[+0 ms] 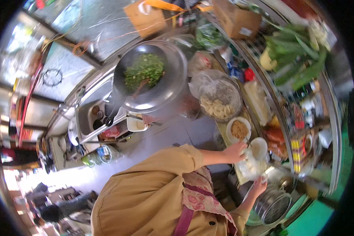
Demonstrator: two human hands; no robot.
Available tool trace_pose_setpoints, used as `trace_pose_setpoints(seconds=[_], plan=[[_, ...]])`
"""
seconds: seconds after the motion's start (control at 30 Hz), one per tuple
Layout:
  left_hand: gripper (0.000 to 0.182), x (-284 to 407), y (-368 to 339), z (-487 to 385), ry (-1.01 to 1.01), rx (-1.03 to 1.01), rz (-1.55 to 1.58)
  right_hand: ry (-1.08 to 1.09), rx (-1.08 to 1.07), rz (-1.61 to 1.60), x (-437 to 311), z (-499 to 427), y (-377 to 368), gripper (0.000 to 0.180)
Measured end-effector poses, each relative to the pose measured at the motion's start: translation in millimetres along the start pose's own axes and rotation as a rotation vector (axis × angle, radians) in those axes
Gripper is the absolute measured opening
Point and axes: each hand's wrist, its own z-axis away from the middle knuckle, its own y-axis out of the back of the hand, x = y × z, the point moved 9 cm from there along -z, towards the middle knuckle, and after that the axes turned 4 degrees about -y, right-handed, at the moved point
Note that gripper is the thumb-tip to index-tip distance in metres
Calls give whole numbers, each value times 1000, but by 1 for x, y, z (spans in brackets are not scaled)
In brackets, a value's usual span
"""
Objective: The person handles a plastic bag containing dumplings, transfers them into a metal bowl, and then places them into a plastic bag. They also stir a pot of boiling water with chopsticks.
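Note:
My left hand (pixel 237 152) reaches over the narrow counter, at the near edge of a clear plastic bag (pixel 250 166) with pale contents. Its fingers are blurred, so what they hold is unclear. Just beyond it are a white bowl of brown filling (pixel 239 129), with a spoon handle leaning out, and a small white bowl (pixel 258 148). My right hand (pixel 259 185), lower in the picture, has its fingers closed on a small white thing by the bag's other end. Pale dumplings (pixel 216 107) lie on a round tray, partly under clear plastic.
A large wok (pixel 168 97) with chopped greens (pixel 144 70) stands at the upper left, steam near it. A sink (pixel 90 118) lies beside it. Leafy vegetables (pixel 301 56) rest on a metal shelf (pixel 278 109) above the counter. A wire strainer (pixel 277 208) is by my right forearm.

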Motion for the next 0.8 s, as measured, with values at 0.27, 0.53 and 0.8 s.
trace_pose_setpoints(seconds=[0.27,0.53,0.8], plan=[[37,-94,136,165,362,-68,-84,1140,171,686,-189,63,-30,66],[42,-177,219,388,610,229,-173,1137,-549,640,-225,196,-276,23],[37,-216,211,577,963,379,-174,1150,-1371,545,-161,439,-489,38]])
